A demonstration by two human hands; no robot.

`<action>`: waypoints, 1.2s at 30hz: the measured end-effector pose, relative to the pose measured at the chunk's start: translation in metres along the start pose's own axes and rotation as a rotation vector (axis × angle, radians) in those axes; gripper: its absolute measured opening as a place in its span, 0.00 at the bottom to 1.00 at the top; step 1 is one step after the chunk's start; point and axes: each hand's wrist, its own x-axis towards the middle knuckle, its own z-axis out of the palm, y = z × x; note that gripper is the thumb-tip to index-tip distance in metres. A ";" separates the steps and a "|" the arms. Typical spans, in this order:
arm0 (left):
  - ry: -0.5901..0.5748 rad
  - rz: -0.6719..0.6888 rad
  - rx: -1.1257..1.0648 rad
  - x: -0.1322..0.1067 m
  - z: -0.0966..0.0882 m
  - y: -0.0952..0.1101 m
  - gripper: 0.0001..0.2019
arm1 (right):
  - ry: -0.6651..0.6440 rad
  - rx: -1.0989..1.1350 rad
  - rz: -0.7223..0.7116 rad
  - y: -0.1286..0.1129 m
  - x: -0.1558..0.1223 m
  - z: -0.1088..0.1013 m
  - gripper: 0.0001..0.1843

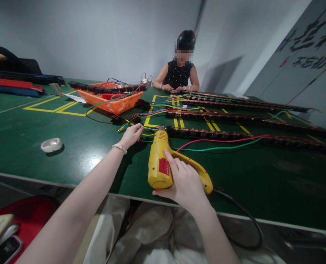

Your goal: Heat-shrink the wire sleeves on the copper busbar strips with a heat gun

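Note:
My right hand (183,178) grips a yellow heat gun (157,159) by its body, with the thumb under the rear end. The gun's metal nozzle (161,128) points away from me at the wire ends of the nearest long black strip (207,132). Just left of the nozzle, my left hand (132,135) has its fingers closed around thin wires (149,129) that lead from that strip. Red and green wires (215,146) trail along the table to the right of the gun. A black cord (245,209) runs from its handle over the table edge.
An orange basket (121,105) with black strips stands beyond my left hand. More wired strips (220,115) lie across yellow tape marks on the green table (77,161). A white ring-shaped object (51,145) lies at left. A co-worker (180,73) sits opposite; another person is far left.

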 end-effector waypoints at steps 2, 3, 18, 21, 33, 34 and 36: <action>0.002 -0.003 0.009 0.000 0.000 0.000 0.17 | -0.037 0.025 -0.006 -0.007 0.002 -0.001 0.62; 0.005 -0.003 0.012 0.000 0.000 0.000 0.17 | -0.051 0.030 -0.008 -0.012 0.003 0.000 0.61; 0.006 0.024 0.021 0.001 0.001 -0.003 0.17 | -0.032 0.039 -0.139 -0.019 0.009 0.007 0.56; 0.003 0.012 0.016 -0.001 0.000 -0.001 0.17 | -0.043 0.063 -0.126 -0.006 0.008 0.004 0.56; -0.009 0.020 -0.008 -0.001 0.001 -0.002 0.17 | 0.025 0.008 -0.003 0.029 -0.005 -0.004 0.64; -0.008 0.021 -0.011 -0.001 0.001 -0.002 0.17 | 0.029 0.003 -0.004 0.029 -0.006 -0.004 0.64; -0.010 0.026 -0.012 0.000 0.000 -0.002 0.17 | 0.038 -0.012 -0.009 0.027 -0.007 -0.003 0.63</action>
